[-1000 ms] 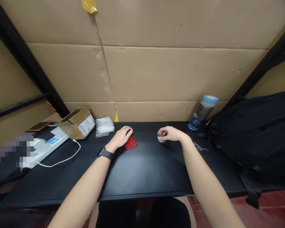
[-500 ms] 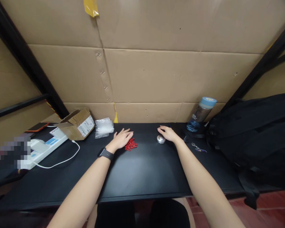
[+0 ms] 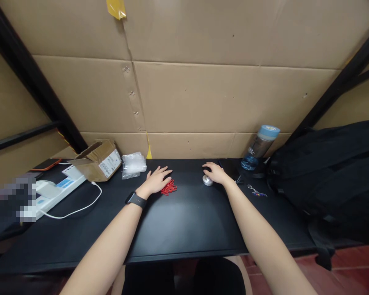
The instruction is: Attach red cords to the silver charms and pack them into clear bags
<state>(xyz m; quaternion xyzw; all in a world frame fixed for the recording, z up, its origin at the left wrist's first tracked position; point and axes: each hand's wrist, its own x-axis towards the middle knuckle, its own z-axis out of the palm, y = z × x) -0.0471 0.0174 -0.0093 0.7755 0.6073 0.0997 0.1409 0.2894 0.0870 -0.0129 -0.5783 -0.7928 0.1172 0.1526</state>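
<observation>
My left hand, a dark watch on its wrist, lies on the desk with fingers spread. By its thumb is a small pile of red loops; what they are exactly is too small to tell. Farther right my right hand rests on the black desk with its fingers reaching left, apart from one another. Just below its fingers sits a small, round, silvery, shiny thing. The hand partly covers its upper edge, and I cannot tell whether a finger touches it. Neither hand grips anything that I can see.
Left are an opened cardboard box, a clear plastic packet and a white power strip with a white cable. Right are a blue-lidded bottle, a keychain and a black backpack. Cardboard walls the back.
The right hand has shifted slightly downward over the silvery thing, covering a little more of its top. The left hand stays put beside the red pile. The whole view has slid slightly left.
</observation>
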